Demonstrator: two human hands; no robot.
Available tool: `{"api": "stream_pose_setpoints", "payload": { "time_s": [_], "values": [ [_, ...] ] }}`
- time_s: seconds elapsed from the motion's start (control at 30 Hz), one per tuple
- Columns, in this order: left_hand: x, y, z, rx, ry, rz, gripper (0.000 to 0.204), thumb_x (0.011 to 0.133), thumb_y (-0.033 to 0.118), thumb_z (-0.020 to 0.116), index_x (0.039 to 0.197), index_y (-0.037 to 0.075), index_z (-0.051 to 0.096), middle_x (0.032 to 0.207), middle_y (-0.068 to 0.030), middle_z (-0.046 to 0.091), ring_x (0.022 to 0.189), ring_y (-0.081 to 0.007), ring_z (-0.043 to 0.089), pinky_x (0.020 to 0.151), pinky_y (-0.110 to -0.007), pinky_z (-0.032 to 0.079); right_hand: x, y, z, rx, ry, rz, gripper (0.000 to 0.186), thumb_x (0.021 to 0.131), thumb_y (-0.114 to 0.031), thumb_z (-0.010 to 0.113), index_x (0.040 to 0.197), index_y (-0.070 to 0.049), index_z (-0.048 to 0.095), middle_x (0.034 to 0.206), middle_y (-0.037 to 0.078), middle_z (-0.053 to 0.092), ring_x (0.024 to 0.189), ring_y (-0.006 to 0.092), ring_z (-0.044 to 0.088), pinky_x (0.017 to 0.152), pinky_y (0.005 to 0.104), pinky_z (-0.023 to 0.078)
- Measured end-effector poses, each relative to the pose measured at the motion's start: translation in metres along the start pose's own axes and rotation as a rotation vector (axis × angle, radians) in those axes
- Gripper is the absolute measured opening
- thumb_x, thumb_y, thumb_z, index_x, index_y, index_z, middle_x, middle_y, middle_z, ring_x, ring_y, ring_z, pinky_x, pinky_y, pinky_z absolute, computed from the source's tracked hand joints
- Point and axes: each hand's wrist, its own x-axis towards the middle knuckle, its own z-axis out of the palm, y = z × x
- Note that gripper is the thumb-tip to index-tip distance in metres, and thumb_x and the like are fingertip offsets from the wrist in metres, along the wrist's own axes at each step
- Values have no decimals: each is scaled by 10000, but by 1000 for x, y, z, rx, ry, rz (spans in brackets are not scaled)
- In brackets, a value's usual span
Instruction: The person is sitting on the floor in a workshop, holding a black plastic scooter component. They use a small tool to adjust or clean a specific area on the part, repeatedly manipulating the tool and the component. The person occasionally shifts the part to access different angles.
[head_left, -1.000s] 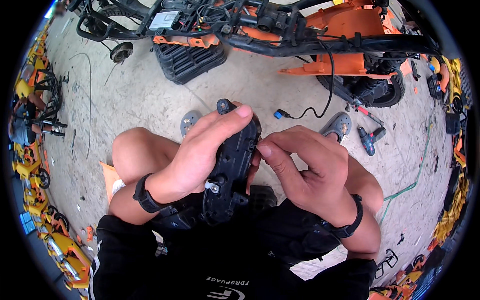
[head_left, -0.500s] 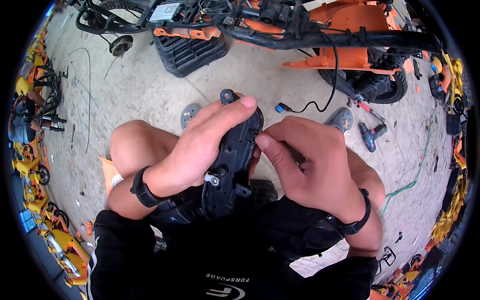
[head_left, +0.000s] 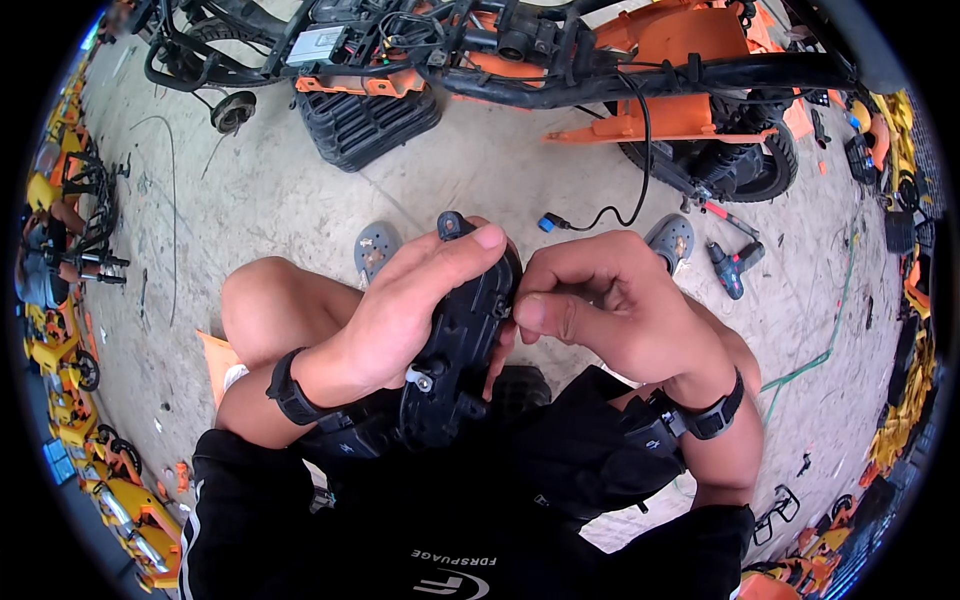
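A long black moulded plastic housing [head_left: 462, 335] is held upright above my lap, a mounting lug at its top end. My left hand [head_left: 385, 320] is wrapped round it from the left, thumb across its upper part and fingertips showing past its right edge. Low on its face sits a small white clip [head_left: 419, 379] with a screw. My right hand [head_left: 620, 310] is closed, thumb and forefinger pinched together at the housing's right edge. Whatever lies between those fingertips is too small or hidden to make out.
Beyond my feet stands a stripped scooter frame [head_left: 600, 85] with orange panels. A black cable with a blue connector [head_left: 547, 222] hangs from it to the floor. A black slatted box [head_left: 365, 130], a cordless drill [head_left: 727, 268] and a red-handled hammer [head_left: 732, 220] lie nearby.
My right thumb and forefinger have shifted slightly along and away from the housing's right edge, and the hand has turned a little. The housing sits slightly lower in view, still in my left hand.
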Motion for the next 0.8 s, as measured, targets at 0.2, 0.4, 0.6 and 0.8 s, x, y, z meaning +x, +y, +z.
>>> {"api": "stream_pose_setpoints", "payload": {
  "time_s": [0.2, 0.4, 0.6, 0.8],
  "values": [
    [-1, -4, -5, -156, 18, -1, 457, 992, 433, 434, 918, -5, 542, 687, -130, 587, 501, -220, 597, 417, -321, 509, 0, -10, 8, 108, 124, 108, 153, 959, -98, 595, 917, 39, 648, 704, 28, 654, 608, 59, 557, 556, 218, 442],
    [-2, -3, -6, -277, 24, -79, 436, 988, 436, 470, 925, 15, 563, 711, -119, 596, 524, -220, 609, 426, -342, 518, -6, -10, 18, -116, 309, -36, 99, 930, -71, 633, 943, 23, 663, 821, 79, 699, 710, 108, 668, 608, 227, 509],
    [-3, 3, -8, -342, 32, -156, 475, 953, 513, 497, 961, 43, 561, 710, -112, 584, 535, -230, 608, 435, -362, 524, 0, 6, 17, -388, 343, -380, 165, 798, 21, 733, 959, 14, 700, 882, 109, 705, 744, 160, 697, 635, 260, 538],
    [-2, 5, -6, -290, 48, -173, 471, 949, 532, 446, 997, 71, 534, 694, -101, 552, 539, -244, 580, 429, -383, 507, 2, 8, 19, -607, 384, -543, 174, 747, 23, 753, 913, 11, 706, 851, 112, 691, 723, 213, 689, 602, 275, 536]
  ]
}}
